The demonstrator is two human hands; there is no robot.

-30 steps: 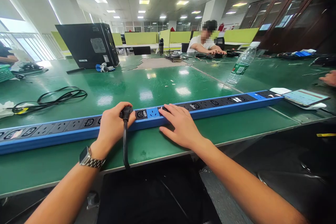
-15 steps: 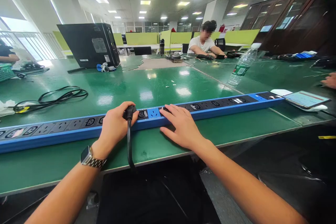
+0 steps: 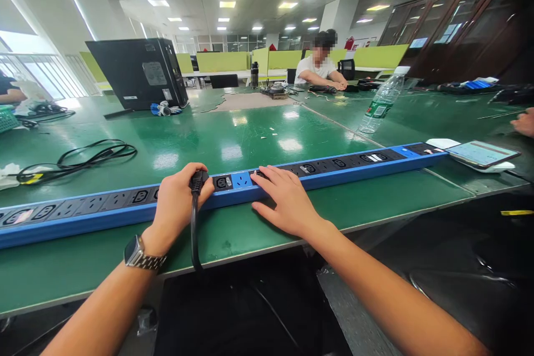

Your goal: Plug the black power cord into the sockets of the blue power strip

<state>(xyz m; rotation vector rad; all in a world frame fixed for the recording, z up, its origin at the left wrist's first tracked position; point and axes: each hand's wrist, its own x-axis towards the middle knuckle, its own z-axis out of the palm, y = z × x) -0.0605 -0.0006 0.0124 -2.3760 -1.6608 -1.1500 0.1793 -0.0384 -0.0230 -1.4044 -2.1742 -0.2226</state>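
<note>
A long blue power strip (image 3: 334, 177) with black sockets lies across the green table. My left hand (image 3: 177, 197), with a watch on its wrist, is closed around a black plug (image 3: 197, 180) over the strip, left of a blue socket (image 3: 241, 179). The plug's thick cable (image 3: 194, 233) hangs down over the table's front edge. Whether the plug sits in a socket is hidden by my fingers. My right hand (image 3: 286, 200) rests on the strip just right of the blue socket, fingers spread, holding nothing.
A black cable coil (image 3: 100, 151) lies at the left. Behind stands a black computer case (image 3: 137, 73). At the right are a plastic bottle (image 3: 381, 103) and a phone (image 3: 484, 153). A person (image 3: 319, 64) sits across the table; another person's hand (image 3: 523, 122) is at the right edge.
My left hand has moved slightly left with the plug along the strip. My right hand stays on the strip. The view has shifted a little, and the seated person's hands have come together.
</note>
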